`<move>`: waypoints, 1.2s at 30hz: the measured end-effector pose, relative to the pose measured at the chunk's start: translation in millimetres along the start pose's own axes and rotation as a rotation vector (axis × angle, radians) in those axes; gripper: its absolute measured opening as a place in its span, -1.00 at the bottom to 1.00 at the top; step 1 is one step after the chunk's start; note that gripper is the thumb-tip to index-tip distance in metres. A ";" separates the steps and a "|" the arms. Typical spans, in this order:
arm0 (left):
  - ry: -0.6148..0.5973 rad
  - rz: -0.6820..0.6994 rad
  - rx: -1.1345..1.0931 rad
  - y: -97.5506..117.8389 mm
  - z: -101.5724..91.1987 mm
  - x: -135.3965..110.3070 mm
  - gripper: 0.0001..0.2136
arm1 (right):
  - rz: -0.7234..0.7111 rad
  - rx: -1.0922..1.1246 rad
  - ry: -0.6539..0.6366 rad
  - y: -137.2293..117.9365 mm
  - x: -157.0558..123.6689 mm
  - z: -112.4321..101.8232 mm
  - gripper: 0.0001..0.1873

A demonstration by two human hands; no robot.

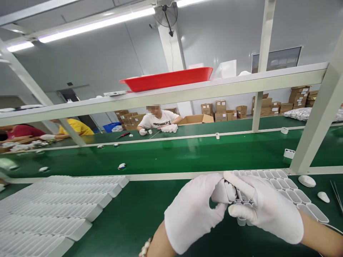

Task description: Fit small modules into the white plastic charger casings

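Head view is showing the left hand (197, 212) and right hand (270, 207) together gripping a white case (220, 192), probably light, stiff and best held by its sides.

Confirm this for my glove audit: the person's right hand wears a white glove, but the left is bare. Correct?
No: the left hand isn't bare; the head view shows it in a white glove too. The right hand is indeed gloved.
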State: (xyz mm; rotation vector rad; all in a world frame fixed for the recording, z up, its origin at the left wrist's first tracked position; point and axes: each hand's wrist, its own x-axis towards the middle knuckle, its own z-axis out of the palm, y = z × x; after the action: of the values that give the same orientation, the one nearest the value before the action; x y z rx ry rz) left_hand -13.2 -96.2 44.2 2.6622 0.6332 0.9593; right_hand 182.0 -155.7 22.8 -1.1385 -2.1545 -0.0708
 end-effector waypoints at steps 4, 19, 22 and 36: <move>0.105 -0.028 -0.041 5.4 8.6 -0.8 -0.60 | -0.024 -0.044 0.125 -5.6 -5.7 6.3 -0.31; 0.372 0.047 0.031 18.5 33.5 -0.2 -0.74 | -0.016 -0.037 0.145 -8.3 -3.9 5.6 -0.33; 0.432 -0.014 0.108 16.7 46.3 -3.0 -0.62 | 0.015 -0.099 0.206 -6.1 -4.0 3.8 -0.44; 0.333 0.272 0.241 -2.3 44.0 -4.5 -0.38 | -0.108 0.116 0.184 -10.4 -1.6 -10.3 -0.50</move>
State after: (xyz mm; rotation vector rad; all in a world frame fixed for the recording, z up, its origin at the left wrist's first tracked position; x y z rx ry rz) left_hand 11.6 -99.7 7.7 2.8765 0.4823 1.5122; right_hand 180.5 -166.8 32.4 -0.9135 -2.0271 -0.0943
